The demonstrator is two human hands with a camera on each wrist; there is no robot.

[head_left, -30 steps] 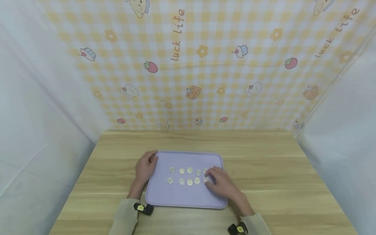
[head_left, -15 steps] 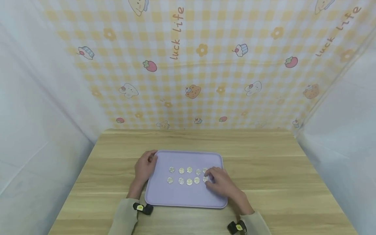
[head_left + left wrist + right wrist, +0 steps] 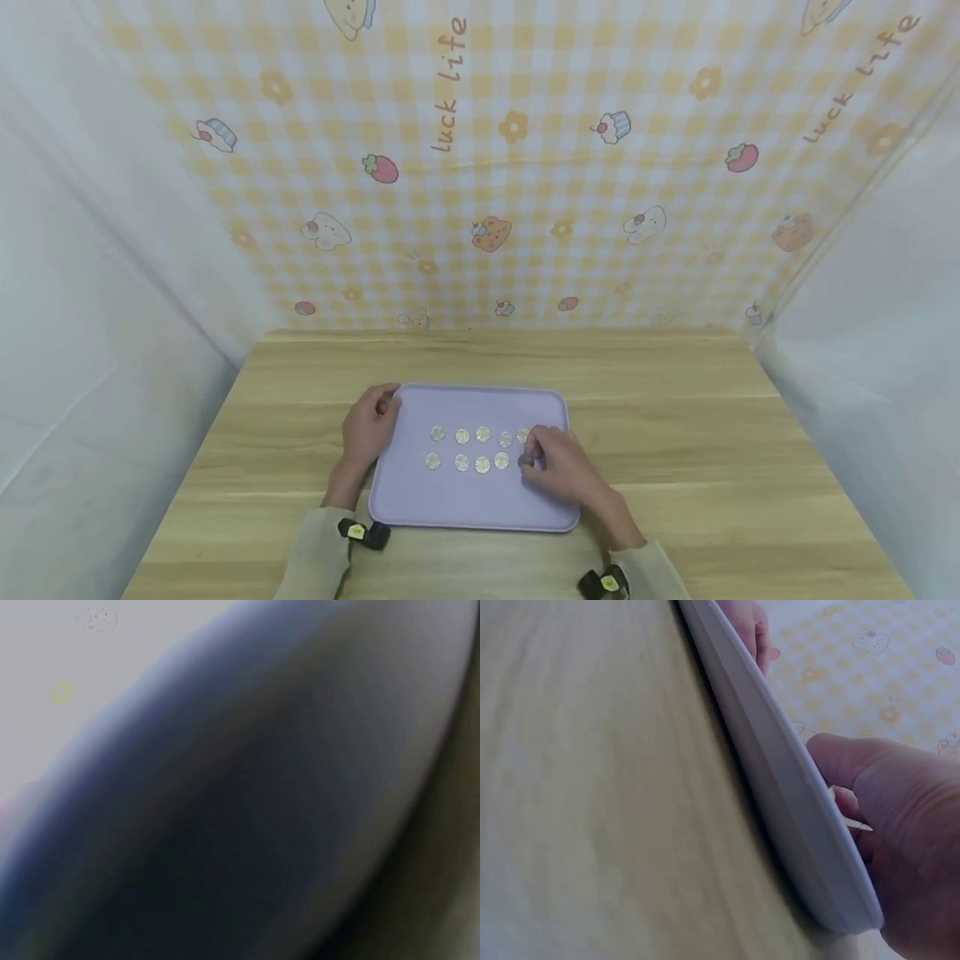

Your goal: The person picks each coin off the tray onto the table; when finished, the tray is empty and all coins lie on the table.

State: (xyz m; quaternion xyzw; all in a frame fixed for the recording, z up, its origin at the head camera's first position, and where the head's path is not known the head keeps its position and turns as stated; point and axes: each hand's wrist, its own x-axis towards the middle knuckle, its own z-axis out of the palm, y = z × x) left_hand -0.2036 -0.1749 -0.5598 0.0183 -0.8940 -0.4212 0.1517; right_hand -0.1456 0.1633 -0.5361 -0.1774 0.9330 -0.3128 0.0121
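Observation:
A lilac tray (image 3: 480,508) lies on the table with two rows of silvery coins (image 3: 482,434) on it. My right hand (image 3: 562,465) is over the tray's right side, pinching a coin (image 3: 526,460) at the right end of the near row between thumb and fingers. That coin looks darker and tilted up from the tray; in the right wrist view a thin edge of it (image 3: 856,823) shows by the fingers. My left hand (image 3: 369,429) holds the tray's left rim near the far corner, fingers curled. A dark blur covers most of the left wrist view.
The wooden table (image 3: 675,433) extends around the tray on all sides. Behind it hangs a yellow checked cloth (image 3: 480,192) with cartoon prints, and white sheets (image 3: 862,350) close off both sides. Black straps with cameras (image 3: 365,533) sit on both wrists.
The coin under my right fingers has gone from lying flat to tilted, now pinched. My right thumb and fingers have drawn closer together. The left hand stays on the tray rim.

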